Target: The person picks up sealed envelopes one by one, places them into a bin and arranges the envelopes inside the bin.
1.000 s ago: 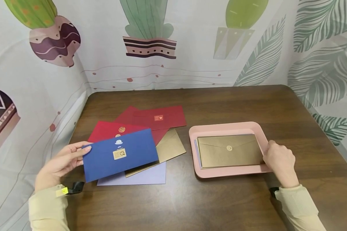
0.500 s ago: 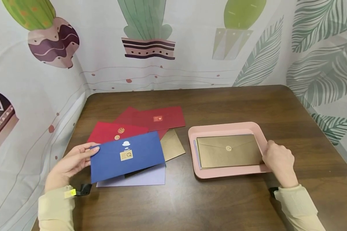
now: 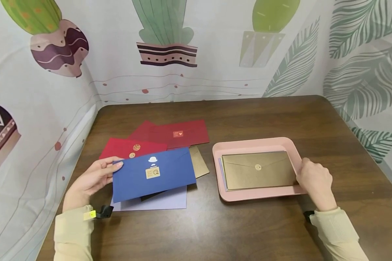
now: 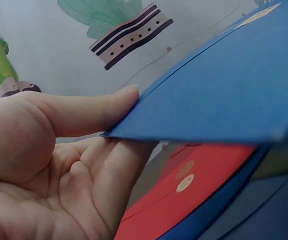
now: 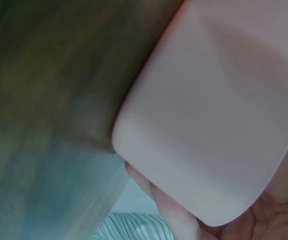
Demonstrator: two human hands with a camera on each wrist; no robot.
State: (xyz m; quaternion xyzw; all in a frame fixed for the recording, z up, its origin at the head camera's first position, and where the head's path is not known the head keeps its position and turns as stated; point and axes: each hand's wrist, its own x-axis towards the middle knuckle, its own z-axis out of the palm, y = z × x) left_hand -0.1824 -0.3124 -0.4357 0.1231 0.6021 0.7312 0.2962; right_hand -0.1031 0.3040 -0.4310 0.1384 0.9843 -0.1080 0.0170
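My left hand [image 3: 93, 179] pinches a blue envelope [image 3: 174, 168] by its left edge, thumb on top. The envelope has a white hat print and a gold label, and it is held tilted above a pile. In the left wrist view the thumb presses on the blue envelope [image 4: 224, 95] with fingers beneath. My right hand [image 3: 315, 183] grips the right rim of a pink tray [image 3: 248, 145]; in the right wrist view, fingers [image 5: 176, 215] show at the edge of the tray [image 5: 199, 120]. A gold envelope [image 3: 241, 177] lies on top of others in the tray.
Under the blue envelope spreads a pile: a bright red envelope [image 3: 117, 146], a dark red envelope [image 3: 194, 132], a gold envelope [image 3: 199, 165] and a lavender envelope [image 3: 173, 201]. The brown table [image 3: 235, 232] meets a printed cloth [image 3: 215, 54] behind and at its sides.
My left hand has moved to the right, carrying the blue envelope farther over the pile and covering more of the gold envelope. My right hand and the tray have stayed in place.
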